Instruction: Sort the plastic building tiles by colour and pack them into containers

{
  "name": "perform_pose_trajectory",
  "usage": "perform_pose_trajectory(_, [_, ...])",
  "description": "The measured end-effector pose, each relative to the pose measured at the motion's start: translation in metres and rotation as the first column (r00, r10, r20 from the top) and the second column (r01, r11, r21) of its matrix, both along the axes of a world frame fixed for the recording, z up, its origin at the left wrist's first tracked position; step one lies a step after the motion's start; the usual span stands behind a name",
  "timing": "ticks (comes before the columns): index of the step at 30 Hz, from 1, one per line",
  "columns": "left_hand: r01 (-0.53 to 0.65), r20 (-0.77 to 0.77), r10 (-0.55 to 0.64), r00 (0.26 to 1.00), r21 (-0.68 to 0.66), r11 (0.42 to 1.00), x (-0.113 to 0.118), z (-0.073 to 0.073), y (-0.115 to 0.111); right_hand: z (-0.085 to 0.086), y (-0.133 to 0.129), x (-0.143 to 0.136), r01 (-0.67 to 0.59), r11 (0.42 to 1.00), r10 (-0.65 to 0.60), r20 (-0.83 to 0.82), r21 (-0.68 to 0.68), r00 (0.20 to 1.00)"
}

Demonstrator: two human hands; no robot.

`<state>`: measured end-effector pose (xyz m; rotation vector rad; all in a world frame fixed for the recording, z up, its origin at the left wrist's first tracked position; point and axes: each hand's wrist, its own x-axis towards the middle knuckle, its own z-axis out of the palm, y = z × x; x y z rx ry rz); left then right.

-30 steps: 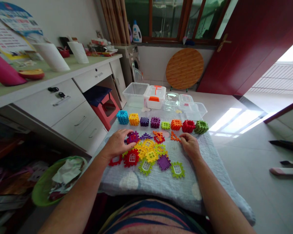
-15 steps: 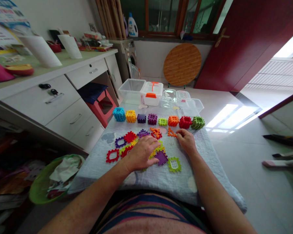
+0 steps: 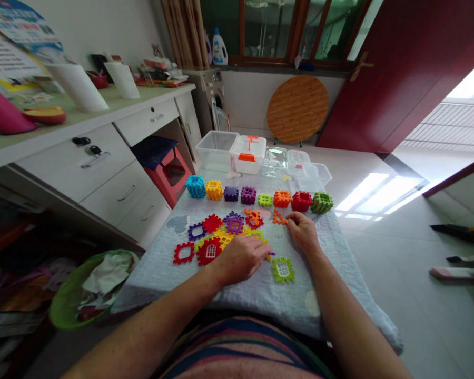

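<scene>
Orange plastic sits at the fingertips of my right hand [image 3: 302,231], which are closed on the corner of a small toothed triangle [image 3: 276,216], low over the cloth [image 3: 253,297]. My left hand [image 3: 240,259] lies palm down across the pile with its fingers bent; its own knuckles block the view, so I can't tell whether it grips anything, though a purple sliver [image 3: 272,254] pokes out by its tips. Just beyond it, a light green window square [image 3: 283,270] lies flat. On the other side are yellow pieces [image 3: 226,241], a red window square [image 3: 209,252] and a red frame [image 3: 184,253], with a purple square [image 3: 234,226] farther up. Pulling from this heap could go wrong, I'd judge: overlapping teeth may snag, so lifting 1 piece might drag 2 or 3 along. My hold on the triangle is only at its edge, so a knock could twist it free. Behind the pile stand 8 stacks in a row, the orange stack [image 3: 282,199] nearly straight ahead of the triangle; a careless sleeveless forearm or knuckle could topple them. Clear boxes [image 3: 217,151] stand farthest back.
</scene>
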<state>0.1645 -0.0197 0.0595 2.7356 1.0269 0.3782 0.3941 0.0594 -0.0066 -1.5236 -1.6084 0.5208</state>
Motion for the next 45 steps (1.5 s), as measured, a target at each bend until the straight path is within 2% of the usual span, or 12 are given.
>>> perform_pose_trajectory(2, [-0.086,0.16,0.095,0.982,-0.062,0.994,-0.002,0.001,0.006,0.002,-0.001,-0.001,0.002,1.0,-0.002,-0.003,0.004,1.0])
perform_pose_trajectory(5, [-0.211,0.34,0.265,0.902,-0.189,0.959,-0.002,0.005,0.02,0.004,-0.002,-0.002,0.002,1.0,-0.002,-0.008,0.0,1.0])
perform_pose_trajectory(8, [-0.265,0.292,0.333,0.896,-0.25,0.931,0.001,0.009,0.035,0.003,-0.001,-0.002,0.008,1.0,-0.008,-0.01,-0.012,1.0])
perform_pose_trajectory(11, [-0.296,0.088,0.317,0.944,-0.193,0.935,0.005,0.007,0.043,0.001,0.0,0.0,0.009,1.0,-0.009,-0.003,-0.015,1.0])
perform_pose_trajectory(15, [-0.293,-0.099,0.288,0.952,-0.04,0.955,0.008,0.0,0.045,-0.002,0.001,0.001,0.006,1.0,-0.006,0.008,-0.004,1.0])
perform_pose_trajectory(21, [-0.245,-0.248,0.218,0.944,-0.082,0.966,0.007,0.003,0.048,-0.002,0.001,0.001,-0.001,1.0,0.001,0.006,-0.007,1.0])
perform_pose_trajectory(24, [-0.206,-0.269,0.172,0.948,-0.106,0.973,0.005,0.006,0.053,-0.001,0.001,0.001,0.001,1.0,-0.001,0.008,0.001,1.0])
perform_pose_trajectory(29, [-0.226,-0.275,0.186,0.943,-0.123,0.966,0.003,0.005,0.061,-0.001,0.0,0.001,0.001,1.0,-0.001,0.003,0.003,1.0])
perform_pose_trajectory(35, [-0.195,-0.205,0.171,0.964,-0.101,0.976,0.003,0.003,0.065,0.001,0.0,0.0,-0.004,1.0,0.004,0.01,0.005,1.0])
perform_pose_trajectory(38, [-0.192,-0.17,0.177,0.969,-0.073,0.979,-0.002,0.008,0.066,0.002,-0.001,0.0,-0.006,1.0,0.006,0.006,0.002,1.0])
perform_pose_trajectory(42, [-0.212,-0.216,0.201,0.955,-0.028,0.977,-0.009,0.018,0.071,0.001,-0.001,0.0,-0.009,1.0,0.009,-0.005,0.002,1.0])
perform_pose_trajectory(45, [-0.162,-0.247,0.141,0.959,-0.067,0.985,-0.007,0.019,0.076,-0.001,0.0,0.0,-0.005,1.0,0.005,-0.009,-0.002,1.0])
